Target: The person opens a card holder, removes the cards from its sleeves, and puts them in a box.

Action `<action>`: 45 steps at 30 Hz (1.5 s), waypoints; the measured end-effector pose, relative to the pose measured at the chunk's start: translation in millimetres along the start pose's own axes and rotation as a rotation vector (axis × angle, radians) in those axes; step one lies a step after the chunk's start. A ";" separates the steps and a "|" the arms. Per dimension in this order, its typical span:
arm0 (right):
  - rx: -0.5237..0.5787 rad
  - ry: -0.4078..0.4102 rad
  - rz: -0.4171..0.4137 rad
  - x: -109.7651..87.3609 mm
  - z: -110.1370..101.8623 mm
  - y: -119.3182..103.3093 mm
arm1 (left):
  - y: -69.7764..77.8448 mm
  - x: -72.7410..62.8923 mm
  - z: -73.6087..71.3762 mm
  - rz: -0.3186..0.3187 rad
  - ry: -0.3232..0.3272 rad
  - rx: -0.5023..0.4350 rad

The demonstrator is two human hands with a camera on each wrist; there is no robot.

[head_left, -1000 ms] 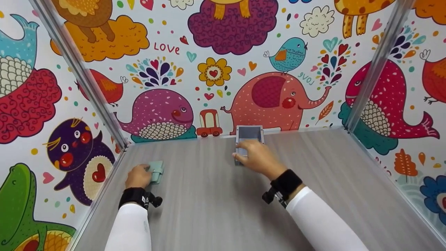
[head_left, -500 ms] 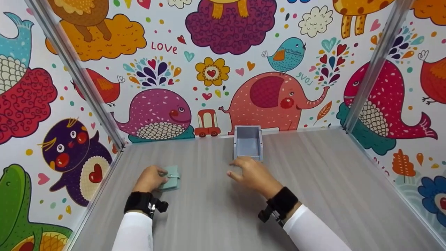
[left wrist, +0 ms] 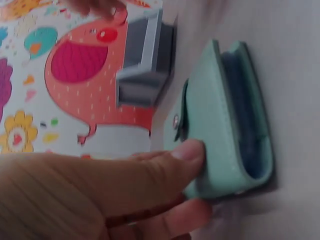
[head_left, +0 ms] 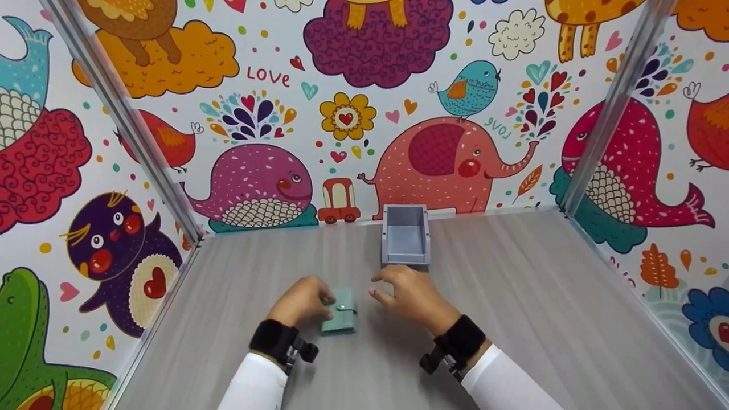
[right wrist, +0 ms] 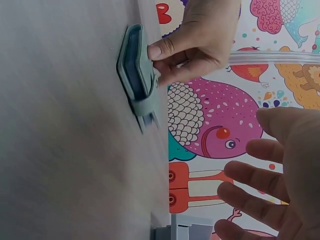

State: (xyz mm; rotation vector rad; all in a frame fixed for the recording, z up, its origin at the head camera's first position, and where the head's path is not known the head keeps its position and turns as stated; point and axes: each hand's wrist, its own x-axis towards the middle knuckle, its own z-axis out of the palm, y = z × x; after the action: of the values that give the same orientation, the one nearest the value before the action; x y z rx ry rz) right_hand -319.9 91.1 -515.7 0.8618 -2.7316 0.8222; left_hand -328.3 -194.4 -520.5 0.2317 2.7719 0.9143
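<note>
My left hand (head_left: 300, 302) pinches a mint green wallet (head_left: 340, 319) by its left side, thumb on top. A snap strap crosses the wallet, which is folded; its dark inner layers show in the left wrist view, where the thumb presses the green cover (left wrist: 212, 125). Whether the wallet touches the table, I cannot tell. To its right, my right hand (head_left: 416, 299) holds nothing. In the right wrist view the fingers (right wrist: 255, 197) are spread and loosely bent. Just beyond that hand stands a grey plastic bin (head_left: 405, 259) with nothing visible inside.
A grey wood-grain table (head_left: 512, 296) lies under both hands. The bin sits against the patterned back wall (head_left: 273, 74). Patterned side panels with metal posts (head_left: 598, 114) bound the table at left and right.
My left hand has carried the wallet rightward and nearer to me, from the table's left side toward the middle. My right hand has drawn back from the bin, which now shows fully.
</note>
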 end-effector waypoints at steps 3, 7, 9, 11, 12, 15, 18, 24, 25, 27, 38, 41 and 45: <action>-0.002 0.029 -0.018 -1.2 3.1 4.7 | 17.4 8.6 14.4 0.058 -0.044 -0.004; -0.021 0.076 -0.046 -3.4 7.5 12.2 | 37.5 20.7 32.9 0.159 -0.073 0.015; -0.033 0.084 -0.060 -4.3 9.3 16.3 | 47.4 24.8 40.3 0.195 -0.072 0.033; -0.042 0.076 -0.074 -5.6 10.8 20.7 | 56.5 27.6 47.2 0.213 -0.071 0.046; -0.048 0.070 -0.079 -6.6 11.6 23.0 | 60.9 28.6 50.4 0.217 -0.072 0.043; -0.049 0.036 -0.069 -9.1 13.7 29.5 | 70.0 31.1 60.4 0.233 -0.078 0.034; -0.046 0.000 -0.038 -13.6 17.0 32.1 | 74.3 29.5 68.0 0.253 -0.066 0.043; -0.095 -0.031 -0.032 -18.7 23.5 34.4 | 74.9 25.6 72.1 0.251 -0.024 0.088; -0.101 -0.036 -0.035 -18.8 24.1 34.5 | 75.2 25.0 72.1 0.252 -0.014 0.106; -0.100 -0.048 -0.037 -18.6 24.2 34.0 | 76.3 23.2 72.0 0.255 0.011 0.152; -0.064 -0.061 0.070 -20.5 20.6 26.5 | 82.2 13.9 72.1 0.234 0.028 0.269; -0.056 -0.061 0.063 -21.6 21.0 27.2 | 82.4 12.2 73.3 0.249 0.047 0.292; -0.032 -0.081 0.046 -21.9 22.2 29.6 | 81.4 11.5 75.7 0.255 0.077 0.304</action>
State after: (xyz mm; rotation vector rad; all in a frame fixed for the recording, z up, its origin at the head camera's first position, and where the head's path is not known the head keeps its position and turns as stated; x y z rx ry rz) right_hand -318.6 109.7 -554.5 0.8472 -2.8364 0.7651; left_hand -313.9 -84.3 -532.6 0.6228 2.9930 0.5553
